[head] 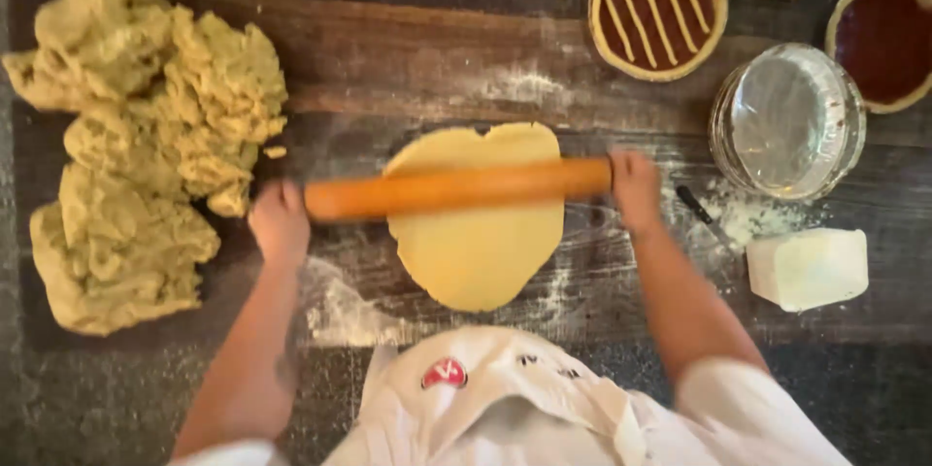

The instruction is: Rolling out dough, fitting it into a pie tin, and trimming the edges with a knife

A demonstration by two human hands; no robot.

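A wooden rolling pin (pixel 456 188) lies across a flat, pale yellow sheet of dough (pixel 478 243) on the dark floured wooden table (pixel 408 58). My left hand (pixel 279 221) is closed on the pin's left end. My right hand (pixel 636 188) grips its right end. The dough sheet shows both above and below the pin.
A big lumpy heap of raw dough (pixel 136 146) fills the left. At the back stand a lattice-topped jam tart (pixel 657 6) and other jam-filled tarts (pixel 883 39). A glass bowl (pixel 786 121), a white block (pixel 808 268), loose flour (pixel 748 216) and a small dark tool (pixel 695 204) sit right.
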